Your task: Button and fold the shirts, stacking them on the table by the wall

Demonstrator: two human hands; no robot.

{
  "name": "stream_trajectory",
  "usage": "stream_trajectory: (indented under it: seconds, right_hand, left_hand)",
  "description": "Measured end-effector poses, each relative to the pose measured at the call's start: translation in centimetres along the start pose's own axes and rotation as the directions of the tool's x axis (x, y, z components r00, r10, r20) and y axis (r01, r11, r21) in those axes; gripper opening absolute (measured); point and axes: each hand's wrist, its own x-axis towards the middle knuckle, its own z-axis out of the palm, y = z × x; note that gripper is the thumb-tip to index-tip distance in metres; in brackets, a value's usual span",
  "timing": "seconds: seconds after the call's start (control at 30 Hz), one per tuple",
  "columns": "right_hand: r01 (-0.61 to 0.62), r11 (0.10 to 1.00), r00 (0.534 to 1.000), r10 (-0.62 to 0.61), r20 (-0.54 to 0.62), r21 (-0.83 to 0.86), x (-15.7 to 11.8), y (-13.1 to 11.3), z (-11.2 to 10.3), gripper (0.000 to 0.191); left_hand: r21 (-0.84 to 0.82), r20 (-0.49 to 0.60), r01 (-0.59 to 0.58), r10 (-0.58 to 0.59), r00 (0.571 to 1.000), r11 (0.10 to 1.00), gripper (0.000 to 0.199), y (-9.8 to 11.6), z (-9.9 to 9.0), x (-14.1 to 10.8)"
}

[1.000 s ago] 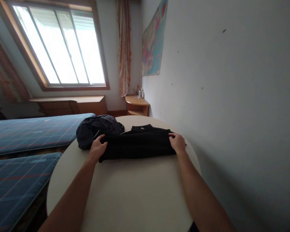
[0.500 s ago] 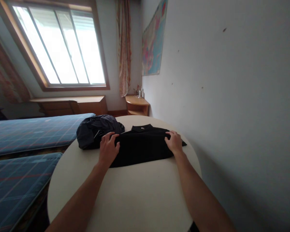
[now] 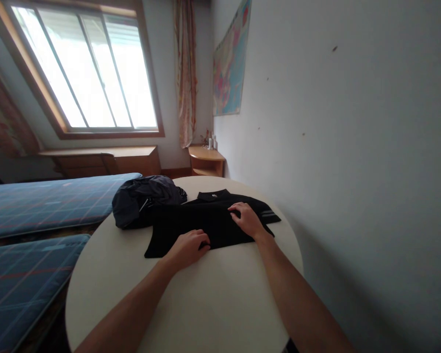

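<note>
A black polo shirt (image 3: 187, 220) lies spread on the round white table (image 3: 213, 294), its collar at the far side and its hem towards me. Grey stripes show on the right sleeve. My left hand (image 3: 189, 247) rests at the near hem, fingers bent and a small gap between them and the thumb. On the right part of the shirt's body lies my right hand (image 3: 247, 219), open, with thumb and curved fingers apart. Neither hand visibly grips the cloth.
A dark grey bundle of cloth (image 3: 143, 198) sits at the table's far left, touching the shirt. Two beds with blue plaid mattresses (image 3: 59, 203) stand to the left. A white wall (image 3: 353, 171) is close on the right, and a wooden corner shelf (image 3: 206, 154) stands behind.
My left hand has moved right and nearer, from the shirt's left side to its hem. My right hand has slid left, off the right sleeve. More of the shirt's left side and right sleeve shows.
</note>
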Motion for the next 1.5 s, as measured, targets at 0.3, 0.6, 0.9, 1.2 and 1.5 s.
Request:
stream_trajectory:
  seconds: [0.3, 0.6, 0.9, 1.2, 1.5]
  right_hand:
    - [0.015, 1.000, 0.999, -0.015, 0.042, 0.001, 0.0, -0.6, -0.1, 0.020]
    - [0.087, 0.987, 0.992, -0.073, 0.105, -0.138, -0.1, -2.0, 0.8, 0.038]
    - [0.039, 0.919, 0.918, 0.123, 0.378, -0.393, -1.5, -2.9, 3.3, 0.073]
    - [-0.014, 0.937, 0.791, 0.225, 0.569, -0.350, -5.8, -7.5, 0.0, 0.072]
    - [-0.006, 0.957, 0.641, 0.227, 0.733, -0.290, -10.4, -13.7, -4.3, 0.079]
  left_hand:
    - [0.043, -0.014, -0.080, 0.080, 0.997, 0.996, 0.012, 1.3, -1.0, -0.2]
    - [-0.027, -0.130, -0.062, 0.059, 0.990, 0.998, 0.025, -1.3, 1.4, 0.5]
    - [0.191, 0.046, 0.030, -0.039, 0.998, 0.981, 0.058, -2.4, 3.9, 0.6]
    - [0.192, 0.244, -0.007, -0.041, 0.969, 0.981, 0.061, 1.5, 2.7, -4.3]
    - [0.146, 0.359, -0.015, -0.039, 0.933, 0.989, 0.056, 7.3, -1.9, -8.9]
